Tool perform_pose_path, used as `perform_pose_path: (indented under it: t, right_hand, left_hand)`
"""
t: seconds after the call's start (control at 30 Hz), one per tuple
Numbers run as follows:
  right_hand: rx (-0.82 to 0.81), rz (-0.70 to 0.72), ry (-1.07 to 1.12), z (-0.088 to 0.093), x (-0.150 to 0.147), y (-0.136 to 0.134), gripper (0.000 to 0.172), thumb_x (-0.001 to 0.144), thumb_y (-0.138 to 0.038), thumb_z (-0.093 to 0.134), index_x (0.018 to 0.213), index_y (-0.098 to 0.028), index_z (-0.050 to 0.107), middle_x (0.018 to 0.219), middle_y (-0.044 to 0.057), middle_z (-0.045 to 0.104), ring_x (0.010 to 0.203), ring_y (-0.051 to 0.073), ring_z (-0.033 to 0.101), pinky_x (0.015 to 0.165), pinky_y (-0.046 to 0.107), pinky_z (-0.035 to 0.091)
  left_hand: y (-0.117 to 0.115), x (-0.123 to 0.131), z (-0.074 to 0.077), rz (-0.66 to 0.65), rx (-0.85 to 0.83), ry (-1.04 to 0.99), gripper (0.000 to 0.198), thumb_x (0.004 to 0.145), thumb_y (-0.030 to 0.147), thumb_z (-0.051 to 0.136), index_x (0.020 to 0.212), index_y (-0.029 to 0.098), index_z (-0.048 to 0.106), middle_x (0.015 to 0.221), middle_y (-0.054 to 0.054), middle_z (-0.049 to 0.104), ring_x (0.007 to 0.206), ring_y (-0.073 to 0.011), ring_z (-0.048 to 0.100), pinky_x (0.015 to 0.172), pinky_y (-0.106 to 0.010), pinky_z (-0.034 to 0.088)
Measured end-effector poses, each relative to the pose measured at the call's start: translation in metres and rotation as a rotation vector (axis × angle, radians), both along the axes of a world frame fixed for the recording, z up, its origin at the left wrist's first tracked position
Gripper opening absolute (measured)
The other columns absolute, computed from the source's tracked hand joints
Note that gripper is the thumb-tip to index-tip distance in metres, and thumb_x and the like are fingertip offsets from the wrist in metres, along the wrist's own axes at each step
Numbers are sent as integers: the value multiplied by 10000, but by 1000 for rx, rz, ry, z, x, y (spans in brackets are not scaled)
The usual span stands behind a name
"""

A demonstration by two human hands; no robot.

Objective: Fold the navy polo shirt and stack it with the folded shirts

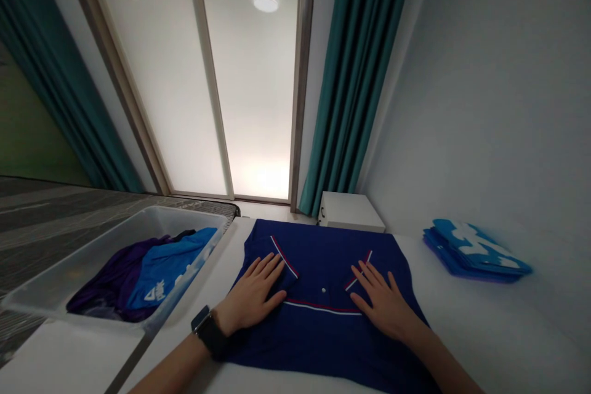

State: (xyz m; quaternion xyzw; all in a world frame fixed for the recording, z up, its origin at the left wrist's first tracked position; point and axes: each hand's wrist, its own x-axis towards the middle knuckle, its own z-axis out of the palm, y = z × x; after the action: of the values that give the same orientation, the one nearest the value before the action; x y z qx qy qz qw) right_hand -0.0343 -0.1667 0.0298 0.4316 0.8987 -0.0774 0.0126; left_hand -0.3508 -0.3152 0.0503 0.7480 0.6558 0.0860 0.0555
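Observation:
A navy blue shirt [323, 341] with red and white striped trim lies spread on the white table in front of me. Both its sleeves are turned in over the body, and a small white button shows near the middle. My left hand [256, 295] rests flat on the left sleeve, fingers stretched out; a black watch is on that wrist. Flat on the right sleeve lies my right hand [383, 298], its fingers spread. Neither hand grips the cloth.
To the left stands a translucent plastic bin [184, 215] holding purple and blue clothes [159, 268]. A stack of folded blue garments [478, 249] sits at the right, near the wall. Beyond the table are a white cabinet [351, 212], teal curtains [360, 74] and frosted sliding doors [252, 86].

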Motion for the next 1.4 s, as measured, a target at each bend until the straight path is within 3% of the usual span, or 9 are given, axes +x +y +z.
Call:
perform_pose_path:
  t: [0.1,0.27,0.83,1.4]
  right_hand:
    - [-42,-61,-12,-4,10,-6,741,910,-698,202,1513,-269,196,1590,52,136,1462,294,57,1114,661,41]
    - [7,-40,-8,-7,10,-11,767,902,-708,211,1518,-254,171,1593,81,108,1460,317,44,1101,674,10]
    - [58,-15,-27,-9,13,-19,754,909,-697,183,1517,-251,176,1588,103,129,1455,343,69,1058,731,15]
    - [78,14,-3,-12,29,-44,741,909,-696,197,1513,-268,199,1587,83,143,1454,345,80,1073,717,20]
  left_hand:
    - [1,5,-7,-15,3,12,638,954,591,326,1515,321,189,1580,-39,229,1452,-287,188,1169,-538,152]
    - [0,5,-17,10,10,62,662,936,620,333,1513,361,136,1589,-23,195,1455,-314,162,1144,-611,134]
    - [-14,14,-17,35,33,120,653,939,622,315,1508,369,119,1589,-24,169,1442,-342,194,1117,-661,134]
    - [-47,29,-14,58,23,81,651,935,621,329,1505,377,133,1584,-28,189,1442,-343,196,1114,-675,120]
